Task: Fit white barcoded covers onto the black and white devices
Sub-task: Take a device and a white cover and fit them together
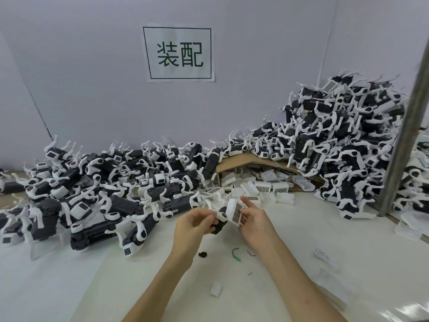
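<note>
My right hand [254,220] is pinching a cover [234,211], seemingly light and stiff, by its edges, my left hand [193,226] gripping the device [219,226].

left hand [193,225]: bare, slim fingers
right hand [255,220]: bare
left forearm [160,282]: bare, unsleeved
right forearm [298,275]: bare, unsleeved to frame edge

Device heaps [97,182] left and right, covers [262,188] seemingly in carton [255,161] between.

The devices [126,204] and cover [234,211] are smooth plastic; the box [255,161] is matt corrugated cardboard; the sign [178,53] is paper.
</note>
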The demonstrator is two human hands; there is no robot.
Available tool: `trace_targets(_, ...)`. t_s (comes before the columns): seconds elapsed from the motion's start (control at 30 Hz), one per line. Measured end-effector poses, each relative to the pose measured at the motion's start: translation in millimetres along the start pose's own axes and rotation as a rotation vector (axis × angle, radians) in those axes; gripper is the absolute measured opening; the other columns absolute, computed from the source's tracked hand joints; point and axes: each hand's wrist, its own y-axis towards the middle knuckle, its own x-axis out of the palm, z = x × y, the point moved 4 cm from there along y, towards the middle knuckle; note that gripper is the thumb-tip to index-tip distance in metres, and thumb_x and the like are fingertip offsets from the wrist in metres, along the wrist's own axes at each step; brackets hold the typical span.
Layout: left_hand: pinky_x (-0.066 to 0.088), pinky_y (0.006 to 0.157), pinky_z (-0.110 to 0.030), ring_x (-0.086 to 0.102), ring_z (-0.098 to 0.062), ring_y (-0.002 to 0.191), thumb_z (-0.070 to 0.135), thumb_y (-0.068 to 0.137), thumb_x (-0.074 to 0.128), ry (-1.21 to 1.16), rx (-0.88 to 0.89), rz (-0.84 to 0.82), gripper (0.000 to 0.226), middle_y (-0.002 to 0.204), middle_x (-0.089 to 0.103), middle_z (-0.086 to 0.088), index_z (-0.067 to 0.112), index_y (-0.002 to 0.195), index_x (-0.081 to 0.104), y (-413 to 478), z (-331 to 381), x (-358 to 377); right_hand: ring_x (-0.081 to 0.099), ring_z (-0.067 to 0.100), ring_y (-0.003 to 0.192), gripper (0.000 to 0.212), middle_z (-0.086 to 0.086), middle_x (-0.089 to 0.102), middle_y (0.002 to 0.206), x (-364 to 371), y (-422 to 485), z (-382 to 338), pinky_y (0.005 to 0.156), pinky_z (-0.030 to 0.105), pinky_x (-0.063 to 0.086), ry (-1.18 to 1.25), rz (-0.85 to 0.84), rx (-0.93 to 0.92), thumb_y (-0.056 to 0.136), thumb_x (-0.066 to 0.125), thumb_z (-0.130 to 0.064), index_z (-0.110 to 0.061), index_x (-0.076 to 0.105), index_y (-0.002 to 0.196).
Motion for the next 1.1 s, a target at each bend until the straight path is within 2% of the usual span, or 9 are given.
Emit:
trace_targets(0.1,0.058,0.071,-0.023,0.071,-0.013,0.078,0.001,0.093,0.066,-0.121,-0.068,0.013,0.007,0.082,0.075,-0.004,0.007,0.096,0.070,3,-2,-4,0.057,0.028,0.088,0.035,0.017,0.060,0.104,0,0,1,0.073,0.034,0.048,0.004,0.002,0.015,0.096,0.036,0.011,-0.010,0.062,0.104)
trace_targets(0.3,0.055,0.083,-0.030,0.061,-0.016,0.077,0.000,0.092,0.067,-0.432,-0.243,0.078,0.027,0.083,0.055,-0.006,0.010,0.116,0.058,9,-12,-11,0.059,0.025,0.085,0.035,0.015,0.064,0.101,5,-3,1,0.070,0.033,0.048,-0.030,-0.051,0.015,0.097,0.038,0.011,-0.011,0.063,0.106)
trace_targets(0.47,0.055,0.076,-0.027,0.064,-0.011,0.068,0.010,0.094,0.068,-0.563,-0.270,0.133,0.025,0.077,0.067,0.001,0.012,0.117,0.059,10,-14,-13,0.060,0.025,0.085,0.034,0.016,0.067,0.099,6,-3,-1,0.073,0.033,0.048,0.005,-0.086,-0.016,0.097,0.040,0.010,-0.011,0.065,0.107)
trace_targets(0.63,0.058,0.065,-0.023,0.059,-0.010,0.061,0.016,0.093,0.069,-0.624,-0.259,0.176,0.021,0.072,0.066,0.002,0.015,0.113,0.061,13,-15,-18,0.063,0.026,0.088,0.031,0.016,0.070,0.099,5,-3,0,0.064,0.033,0.058,0.036,-0.084,-0.001,0.097,0.043,0.008,-0.011,0.065,0.107)
trace_targets(0.7,0.057,0.064,-0.021,0.059,-0.007,0.058,0.016,0.094,0.068,-0.618,-0.243,0.142,0.009,0.074,0.067,0.003,0.019,0.098,0.075,13,-13,-17,0.065,0.027,0.089,0.029,0.016,0.071,0.097,3,-2,2,0.066,0.034,0.057,0.038,-0.076,0.009,0.096,0.044,0.009,-0.010,0.064,0.105)
trace_targets(0.77,0.057,0.064,-0.020,0.059,-0.006,0.057,0.015,0.093,0.066,-0.614,-0.219,0.092,0.021,0.076,0.069,0.004,0.025,0.083,0.082,12,-10,-14,0.068,0.027,0.085,0.027,0.015,0.073,0.091,4,-2,4,0.065,0.035,0.057,0.018,-0.070,0.009,0.096,0.045,0.009,-0.010,0.063,0.105)
trace_targets(0.83,0.057,0.066,-0.020,0.058,-0.006,0.058,0.017,0.089,0.068,-0.611,-0.205,0.036,0.019,0.077,0.069,0.005,0.028,0.082,0.082,9,-6,-11,0.072,0.023,0.076,0.027,0.013,0.075,0.085,5,-2,6,0.060,0.033,0.058,-0.005,-0.066,0.003,0.097,0.045,0.009,-0.010,0.061,0.107)
trace_targets(0.9,0.057,0.069,-0.020,0.056,-0.006,0.059,0.019,0.082,0.071,-0.617,-0.191,-0.019,0.014,0.079,0.068,0.005,0.028,0.085,0.081,7,-2,-9,0.072,0.023,0.077,0.028,0.014,0.074,0.091,6,-3,7,0.063,0.033,0.058,-0.029,-0.061,-0.008,0.096,0.045,0.010,-0.007,0.059,0.112)
trace_targets(1.1,0.056,0.072,-0.023,0.054,-0.010,0.064,0.015,0.085,0.067,-0.582,-0.135,-0.123,0.025,0.092,0.067,-0.002,0.015,0.110,0.065,3,4,-1,0.062,0.037,0.110,0.039,0.027,0.062,0.130,14,-7,10,0.092,0.042,0.052,-0.108,-0.141,-0.009,0.097,0.045,0.005,0.003,0.053,0.135)
